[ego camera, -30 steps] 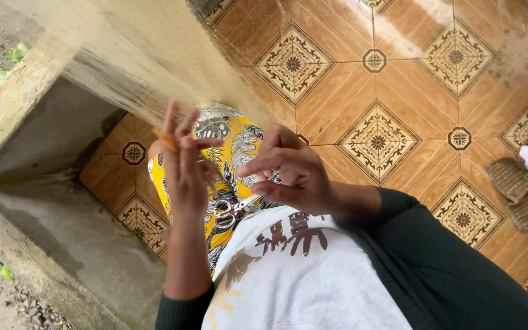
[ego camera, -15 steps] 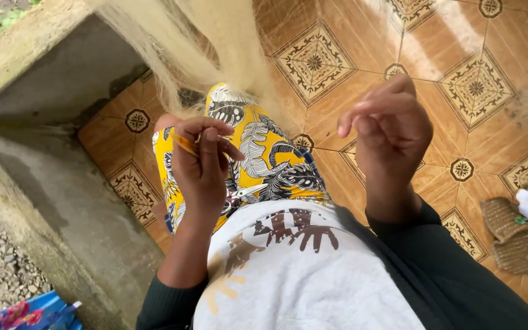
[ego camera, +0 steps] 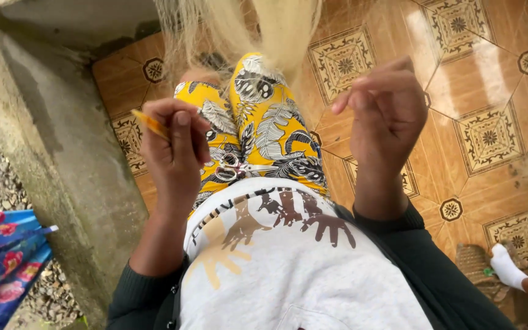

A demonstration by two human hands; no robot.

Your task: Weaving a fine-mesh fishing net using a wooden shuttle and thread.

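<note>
Thin yellow-orange stick: short, straight, tilted, pinched in left hand, tip poking out to upper left, other end hidden behind fingers.

Pale fibre bundle: long, fine, blond strands, hanging from top of view, fanned out, blurry, above yellow-patterned lap. Right hand raised just beside it, fingers curled; touching unclear.

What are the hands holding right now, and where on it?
Left hand pinches a thin orange stick near one end. Right hand is pinched; any fibre in it cannot be told.
</note>
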